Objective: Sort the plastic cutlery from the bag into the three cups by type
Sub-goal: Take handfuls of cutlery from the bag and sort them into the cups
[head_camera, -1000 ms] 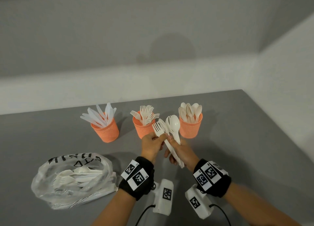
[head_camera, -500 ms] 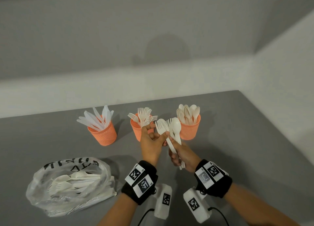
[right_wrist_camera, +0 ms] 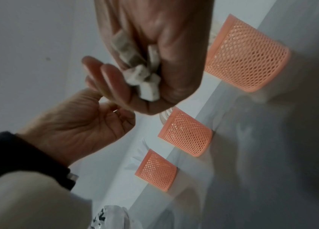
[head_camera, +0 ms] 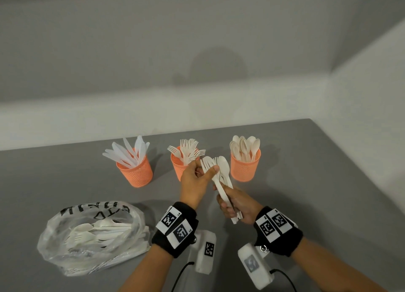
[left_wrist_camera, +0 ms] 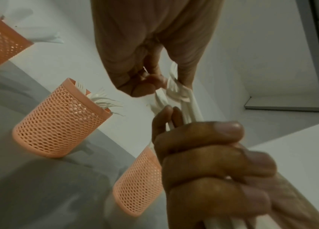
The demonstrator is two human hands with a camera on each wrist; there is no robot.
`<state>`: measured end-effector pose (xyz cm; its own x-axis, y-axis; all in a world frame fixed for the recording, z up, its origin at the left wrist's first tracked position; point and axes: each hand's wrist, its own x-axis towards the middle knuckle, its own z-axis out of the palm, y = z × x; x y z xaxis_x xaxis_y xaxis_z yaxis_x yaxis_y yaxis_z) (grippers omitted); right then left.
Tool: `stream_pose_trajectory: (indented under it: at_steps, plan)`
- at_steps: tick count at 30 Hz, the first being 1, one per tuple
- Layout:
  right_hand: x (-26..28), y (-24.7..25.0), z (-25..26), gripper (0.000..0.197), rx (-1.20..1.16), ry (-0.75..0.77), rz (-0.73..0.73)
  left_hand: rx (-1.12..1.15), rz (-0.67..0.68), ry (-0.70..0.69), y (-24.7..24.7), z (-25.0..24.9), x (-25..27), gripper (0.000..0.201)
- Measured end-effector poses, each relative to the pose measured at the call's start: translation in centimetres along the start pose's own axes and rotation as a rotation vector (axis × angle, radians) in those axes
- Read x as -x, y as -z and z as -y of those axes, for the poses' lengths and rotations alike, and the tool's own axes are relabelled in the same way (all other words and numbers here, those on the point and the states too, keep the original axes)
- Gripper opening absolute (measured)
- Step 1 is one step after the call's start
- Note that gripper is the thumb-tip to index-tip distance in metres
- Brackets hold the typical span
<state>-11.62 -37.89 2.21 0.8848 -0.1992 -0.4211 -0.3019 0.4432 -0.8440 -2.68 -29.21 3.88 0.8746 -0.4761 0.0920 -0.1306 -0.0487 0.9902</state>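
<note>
Three orange mesh cups stand in a row: the knife cup (head_camera: 134, 173), the fork cup (head_camera: 178, 170) and the spoon cup (head_camera: 245, 169). In front of the fork and spoon cups, my right hand (head_camera: 229, 206) grips a bundle of white cutlery (head_camera: 223, 173) by the handles, with the fork and spoon heads pointing up. My left hand (head_camera: 207, 169) pinches a fork (head_camera: 206, 167) at the top of that bundle between thumb and fingers. The left wrist view shows the same pinch (left_wrist_camera: 166, 83) above my right hand (left_wrist_camera: 213, 162). In the right wrist view the handle ends (right_wrist_camera: 144, 80) poke out of my right fist.
A clear plastic bag (head_camera: 94, 234) with black lettering lies at the near left on the grey table (head_camera: 306, 182), with more white cutlery inside. A pale wall runs behind the cups and along the table's right side.
My left hand has shifted its pinch on the fork at the top of the bundle. Both hands sit slightly nearer the cups. My right hand keeps its grip.
</note>
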Motion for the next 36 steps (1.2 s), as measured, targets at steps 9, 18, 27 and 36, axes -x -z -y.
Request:
stream_pose_trajectory:
  at_steps: [9, 18, 27, 36]
  plan:
    - [-0.2, -0.9, -0.1, 0.045, 0.179, 0.191, -0.093, 0.176, -0.054, 0.109, -1.1, 1.0, 1.8, 0.015]
    - [-0.7, 0.9, -0.7, 0.021, 0.385, 0.314, -0.298, 0.348, -0.203, 0.215, 0.9, 0.8, 0.6, 0.021]
    - [-0.6, 1.5, -0.6, 0.013, 1.212, 0.659, -0.533, 0.301, -0.126, 0.181, 0.5, -0.1, 1.3, 0.019]
    - [-1.1, 2.3, -0.1, 0.010, 1.420, 0.703, -0.585, 0.078, -0.048, -0.082, 1.0, 0.0, 0.8, 0.027]
